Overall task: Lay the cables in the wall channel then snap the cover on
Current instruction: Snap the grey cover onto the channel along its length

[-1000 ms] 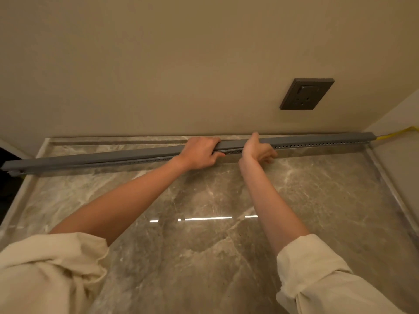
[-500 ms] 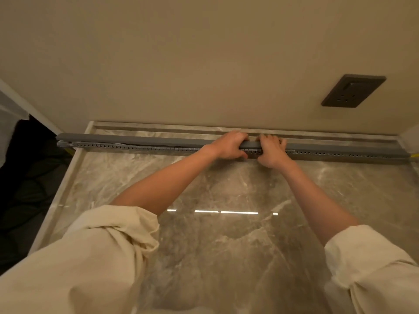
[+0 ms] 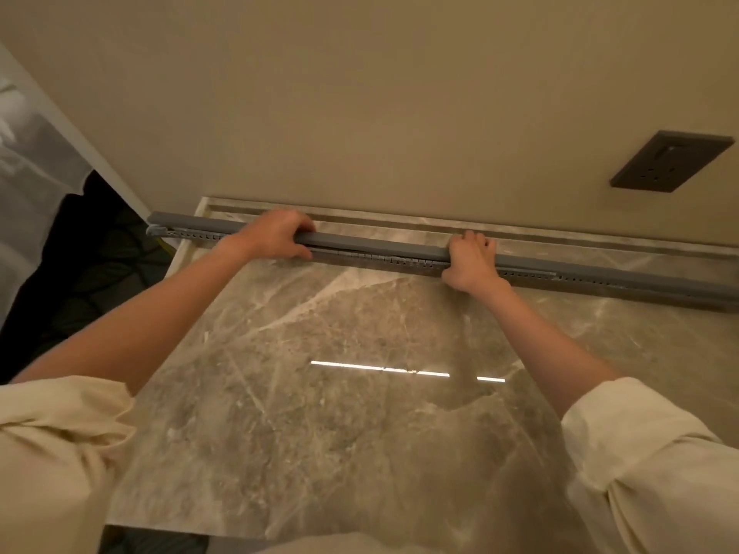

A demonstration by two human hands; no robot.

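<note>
Grey cover (image 3: 380, 246) lying on the slotted channel (image 3: 592, 281) along the marble counter's (image 3: 360, 393) back edge, left hand (image 3: 276, 233) and right hand (image 3: 472, 259) both clamped over it, well apart, dark socket (image 3: 672, 161) on the wall above.

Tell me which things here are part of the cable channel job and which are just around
Job: grey cover, slotted channel, left hand, right hand.
Just around: wall socket, marble surface, beige wall.

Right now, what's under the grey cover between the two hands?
Under the grey cover only the slotted channel edge shows, between the left hand and right hand. Any cables inside are hidden.
</note>
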